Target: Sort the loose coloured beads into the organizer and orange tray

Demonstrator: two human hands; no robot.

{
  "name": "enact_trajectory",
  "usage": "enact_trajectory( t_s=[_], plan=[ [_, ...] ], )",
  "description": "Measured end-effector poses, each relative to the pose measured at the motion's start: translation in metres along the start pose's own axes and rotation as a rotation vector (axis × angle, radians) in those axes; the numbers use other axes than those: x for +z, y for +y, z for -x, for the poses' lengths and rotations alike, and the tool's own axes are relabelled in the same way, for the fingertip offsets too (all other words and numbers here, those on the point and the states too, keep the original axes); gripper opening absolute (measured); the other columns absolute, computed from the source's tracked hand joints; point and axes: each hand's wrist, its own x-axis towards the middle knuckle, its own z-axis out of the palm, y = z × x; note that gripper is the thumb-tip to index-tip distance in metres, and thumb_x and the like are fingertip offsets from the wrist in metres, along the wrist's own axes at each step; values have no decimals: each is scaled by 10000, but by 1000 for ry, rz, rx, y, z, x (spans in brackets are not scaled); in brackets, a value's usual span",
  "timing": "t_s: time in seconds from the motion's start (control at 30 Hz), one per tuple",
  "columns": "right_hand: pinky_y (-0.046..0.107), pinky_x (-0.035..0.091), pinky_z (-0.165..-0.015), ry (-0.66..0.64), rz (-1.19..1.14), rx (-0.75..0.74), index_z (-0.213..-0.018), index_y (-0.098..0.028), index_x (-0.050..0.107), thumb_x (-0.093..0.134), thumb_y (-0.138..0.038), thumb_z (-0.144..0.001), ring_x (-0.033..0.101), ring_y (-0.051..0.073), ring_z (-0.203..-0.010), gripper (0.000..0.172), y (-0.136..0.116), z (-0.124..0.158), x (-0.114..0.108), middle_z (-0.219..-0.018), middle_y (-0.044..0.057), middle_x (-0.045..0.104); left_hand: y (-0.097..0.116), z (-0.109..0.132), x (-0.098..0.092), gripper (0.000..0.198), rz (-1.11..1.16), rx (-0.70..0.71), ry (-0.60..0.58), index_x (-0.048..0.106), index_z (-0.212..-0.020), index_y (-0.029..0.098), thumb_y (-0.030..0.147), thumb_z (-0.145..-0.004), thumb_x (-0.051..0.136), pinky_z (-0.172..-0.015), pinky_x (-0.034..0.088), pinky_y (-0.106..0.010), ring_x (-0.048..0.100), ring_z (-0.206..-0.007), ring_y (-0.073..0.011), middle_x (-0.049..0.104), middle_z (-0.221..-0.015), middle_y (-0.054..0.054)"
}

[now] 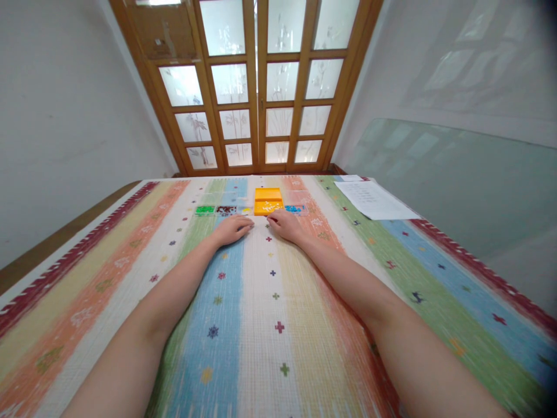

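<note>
My left hand [234,230] rests on the striped cloth, its fingers stretched toward the right and a gap showing by the thumb. Across a narrow gap, my right hand [284,224] has its fingers curled in, and anything between the fingertips is too small to make out. Just beyond it stands an orange-yellow box [268,194] with its lid up and small white pieces [270,205] inside. Left of that box are clear compartments with green pieces [205,209], dark red-brown pieces [226,209] and a few yellow pieces [246,211]. Blue pieces [295,209] lie in a clear compartment to its right.
A striped, patterned tablecloth [256,325] covers the table. Printed white paper [375,200] lies at the far right. Beyond the table's far edge are wooden doors [256,110] with frosted panes. A glass panel [456,174] leans along the right wall.
</note>
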Motion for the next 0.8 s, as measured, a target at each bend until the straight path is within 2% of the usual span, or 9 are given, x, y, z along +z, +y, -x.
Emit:
enact_trajectory(
  t_s=[0.1, 0.23, 0.37, 0.6, 0.8],
  plan=[
    [333, 452, -849, -5, 1, 7, -982, -194, 773, 543, -256, -1038, 653, 232, -952, 245, 0, 1, 0, -1029, 100, 769, -2, 1, -2, 342, -54, -47, 66, 752, -1266, 245, 358, -1048, 515, -1113, 481, -440, 650, -1214, -258, 746, -1269, -80],
    [333, 453, -855, -4, 16, 12, -990, -192, 775, 539, -269, -1041, 651, 234, -954, 254, 0, 1, 1, -1020, 101, 764, 0, 1, -1, 270, -54, -10, 40, 779, -1149, 243, 290, -1017, 549, -1041, 512, -410, 655, -1142, -251, 735, -1188, -81],
    [330, 452, -855, -18, 14, 15, -984, -189, 774, 542, -267, -1040, 658, 231, -954, 251, 0, 1, 1, -1016, 101, 767, 4, -1, -1, 254, -45, -42, 43, 783, -1076, 219, 251, -997, 544, -1001, 526, -400, 659, -1088, -244, 731, -1106, -91],
    [332, 457, -857, -39, 11, 22, -993, -200, 780, 547, -277, -1039, 667, 234, -964, 249, -2, 2, -1, -1035, 95, 777, 4, -1, -4, 360, -63, -40, 21, 801, -1171, 256, 298, -1008, 483, -1098, 486, -455, 651, -1171, -266, 761, -1244, -66],
    [332, 463, -874, -44, 2, 20, -1020, -206, 786, 547, -273, -1033, 669, 234, -982, 249, -2, 1, 0, -1054, 92, 779, 5, -1, -5, 385, -65, -30, 4, 804, -1213, 260, 324, -1023, 475, -1110, 470, -463, 645, -1189, -269, 766, -1278, -48]
  ],
)
